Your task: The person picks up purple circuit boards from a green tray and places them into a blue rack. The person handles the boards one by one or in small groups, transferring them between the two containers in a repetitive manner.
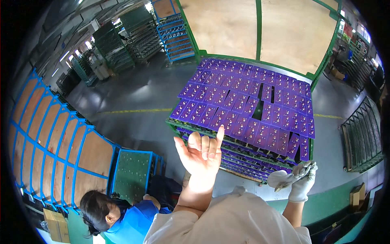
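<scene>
Boards (95, 158) in a blue frame curve along the left of a workshop, above a cardboard box (57, 225) near the lower edge. Beside them, a co-worker in a blue shirt (132, 223) is low down next to a green-topped cart (130, 175). At center, the wearer's bare left hand (199, 156) is raised palm up, thumb and little finger stretched out, the three middle fingers curled inward and grasping nothing. Its little fingertip overlaps the near edge of the stack in view; whether it touches cannot be told. Behind that hand, rows of purple panels (241, 86) dotted with small pale fittings cover the top of a tiered green rack (175, 123), with dark gaps between several panels and more purple showing on the tiers below. Tall wooden sheeting (298, 34) in a green frame stands at the far side. At the rack's near right corner, the white-gloved right hand (302, 185) has its fingers clenched on a loose, gray-stained glove (279, 179). Farther right stands a slatted green trolley (362, 138).
</scene>
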Motion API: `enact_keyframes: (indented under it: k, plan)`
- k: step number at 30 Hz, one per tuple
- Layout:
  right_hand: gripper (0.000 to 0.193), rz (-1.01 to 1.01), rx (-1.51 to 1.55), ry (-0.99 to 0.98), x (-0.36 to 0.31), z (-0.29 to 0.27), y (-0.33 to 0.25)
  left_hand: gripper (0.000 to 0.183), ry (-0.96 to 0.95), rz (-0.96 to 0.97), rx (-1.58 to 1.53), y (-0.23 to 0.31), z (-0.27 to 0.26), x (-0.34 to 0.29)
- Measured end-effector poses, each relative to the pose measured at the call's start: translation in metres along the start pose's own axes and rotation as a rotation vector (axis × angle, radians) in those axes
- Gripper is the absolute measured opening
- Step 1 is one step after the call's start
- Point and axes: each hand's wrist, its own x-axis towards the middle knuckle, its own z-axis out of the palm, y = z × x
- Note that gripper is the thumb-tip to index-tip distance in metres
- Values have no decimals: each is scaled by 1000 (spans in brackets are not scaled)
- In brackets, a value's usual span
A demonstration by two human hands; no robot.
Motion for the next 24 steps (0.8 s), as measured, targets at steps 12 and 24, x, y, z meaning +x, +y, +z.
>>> enact_keyframes:
  k: [12,24]
  plan:
    - [32,53,14,-85,1,14,8,61,-4,75,70,12,3,-9]
    - [14,-23,-754,-520,-5,22,55,63,-134,-207,290,-30,-4,-38]
